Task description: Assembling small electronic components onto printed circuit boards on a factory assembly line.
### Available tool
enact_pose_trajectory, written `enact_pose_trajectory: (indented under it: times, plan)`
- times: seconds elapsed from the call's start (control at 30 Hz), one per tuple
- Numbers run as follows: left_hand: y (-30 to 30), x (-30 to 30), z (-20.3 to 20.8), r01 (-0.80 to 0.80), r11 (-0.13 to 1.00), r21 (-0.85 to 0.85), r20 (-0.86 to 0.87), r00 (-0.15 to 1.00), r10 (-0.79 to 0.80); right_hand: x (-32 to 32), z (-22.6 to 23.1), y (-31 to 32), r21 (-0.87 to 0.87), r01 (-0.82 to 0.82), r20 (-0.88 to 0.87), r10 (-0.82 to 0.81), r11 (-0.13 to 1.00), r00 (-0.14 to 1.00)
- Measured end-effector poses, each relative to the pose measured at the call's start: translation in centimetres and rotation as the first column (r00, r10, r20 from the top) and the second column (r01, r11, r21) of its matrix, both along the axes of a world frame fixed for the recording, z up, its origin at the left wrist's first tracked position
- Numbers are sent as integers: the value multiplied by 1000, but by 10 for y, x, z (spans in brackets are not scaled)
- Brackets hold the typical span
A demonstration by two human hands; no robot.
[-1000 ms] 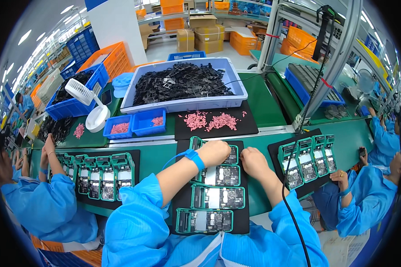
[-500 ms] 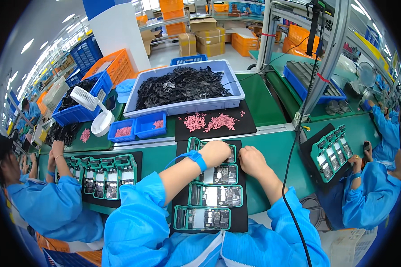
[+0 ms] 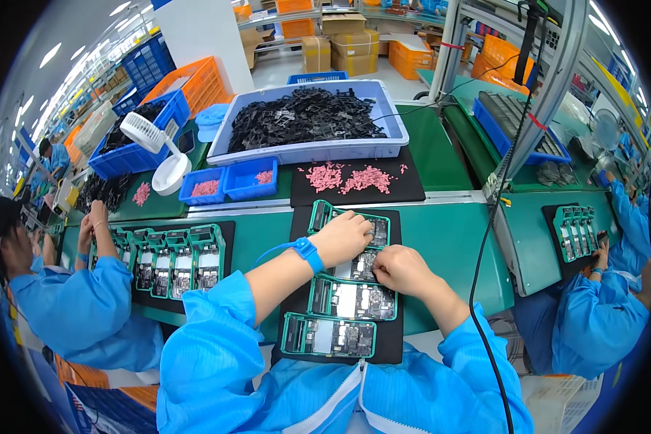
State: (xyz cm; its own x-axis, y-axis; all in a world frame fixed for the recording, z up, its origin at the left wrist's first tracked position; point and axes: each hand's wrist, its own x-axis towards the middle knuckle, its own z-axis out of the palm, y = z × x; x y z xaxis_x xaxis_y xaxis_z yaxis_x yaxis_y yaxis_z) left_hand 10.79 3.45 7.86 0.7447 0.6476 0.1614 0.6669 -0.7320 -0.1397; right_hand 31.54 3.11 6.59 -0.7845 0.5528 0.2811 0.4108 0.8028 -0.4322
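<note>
Before me a black mat (image 3: pixel 389 347) bears several green fixtures in a column, each framing phone circuit boards. My left hand (image 3: pixel 342 239), with a blue strap round its wrist, bends over the farthest fixture (image 3: pixel 378 226). Its fingers are curled down; anything in them is hidden. My right hand (image 3: pixel 406 270) pinches at the right end of the second fixture (image 3: pixel 353 267), close beside the left hand. What sits between its fingertips is too small to make out. Nearer to me lie a third fixture (image 3: pixel 354 299) and the nearest one (image 3: pixel 328 337), both untouched.
Pink small pieces (image 3: pixel 365 180) lie in piles on a second black mat beyond. Behind them stands a large tray (image 3: pixel 307 152) of black parts. Two blue bins (image 3: pixel 249 189) and a white fan (image 3: pixel 170 173) are at left. A black cable (image 3: pixel 477 289) hangs at right. Co-workers sit on both sides.
My right hand has come from beside the farthest fixture onto the second one. My left hand stays over the farthest fixture, slightly shifted. The right-hand co-worker's fixture has moved and turned.
</note>
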Motion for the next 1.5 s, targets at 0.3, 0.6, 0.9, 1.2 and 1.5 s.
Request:
enact_pose_trajectory:
  times: [0.3, 0.6, 0.9, 1.2, 1.5]
  plan:
    - [-93, -26, 75, -163, 977, -140, 554, 804, 214, -9, 8, -4, 120, -66, 122, 51, 991, 991]
    - [-188, -56, 127, -309, 941, -141, 686, 654, 318, -16, 3, -5, 192, -42, 141, 15, 980, 990]
    - [-213, -68, 129, -396, 914, -91, 714, 614, 337, -19, 7, -5, 231, -75, 238, 19, 970, 971]
    - [-232, -102, 114, -543, 826, -150, 736, 497, 460, 9, 9, -19, 93, -26, 69, 20, 995, 997]
    - [-243, -152, 67, -769, 585, -258, 736, 236, 635, 9, -3, -11, 241, 78, -63, -65, 967, 996]
